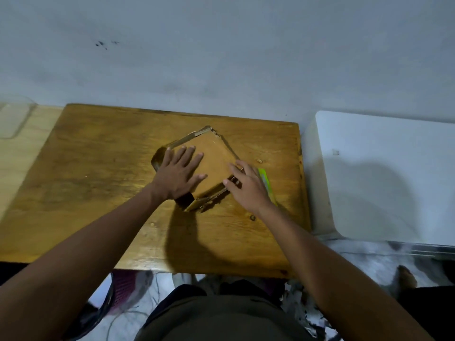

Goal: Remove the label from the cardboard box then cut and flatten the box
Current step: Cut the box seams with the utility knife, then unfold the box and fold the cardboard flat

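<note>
A brown cardboard box (214, 158) lies squashed nearly flat in the middle of the wooden table (98, 173), turned diamond-wise, with torn flap edges along its near side. My left hand (178, 172) presses down on its left half with fingers spread straight. My right hand (247, 187) rests at the box's right corner, fingers extended, with thumb and forefinger touching the cardboard edge. A green-handled cutter (267, 184) lies on the table just right of that hand, partly hidden under it.
A white surface (384, 173) stands to the right of the table, and a lighter wooden top with a clear container (14, 119) to the left. Small scraps (258, 160) lie on the table. The wall runs close behind the table's far edge.
</note>
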